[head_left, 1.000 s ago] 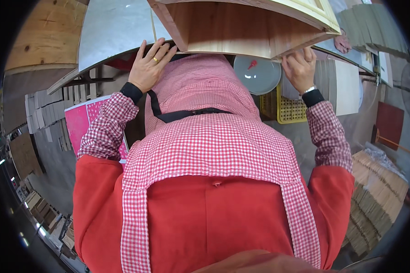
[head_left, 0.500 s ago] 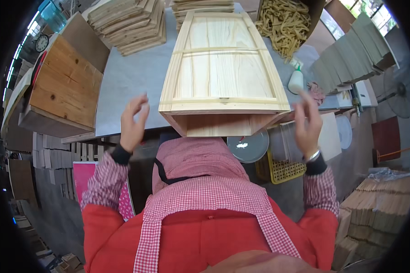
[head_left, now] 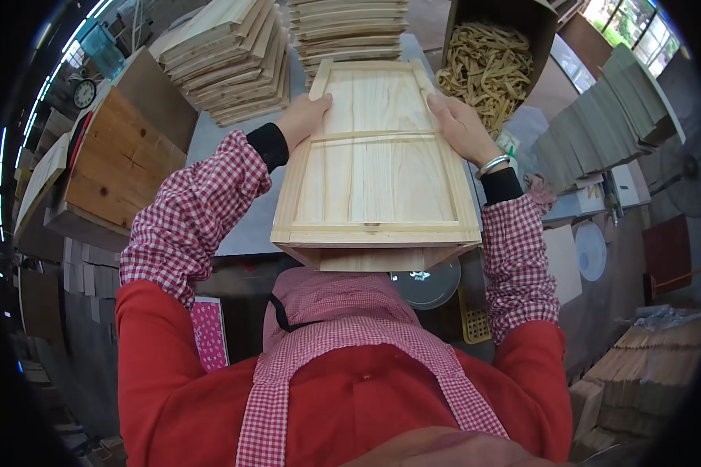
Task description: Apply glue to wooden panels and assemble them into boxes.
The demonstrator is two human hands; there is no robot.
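The pale wooden box lies open end nearest.

Toward the back, stacked wooden panels; right of them, a box of tan strips, then grey boards in a row. Upper left, a round clock near a blue jug.

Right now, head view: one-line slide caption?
Left hand and right hand touch opposite sides of an open-fronted, pale wooden box; stacked flat pale wooden panels stand behind.
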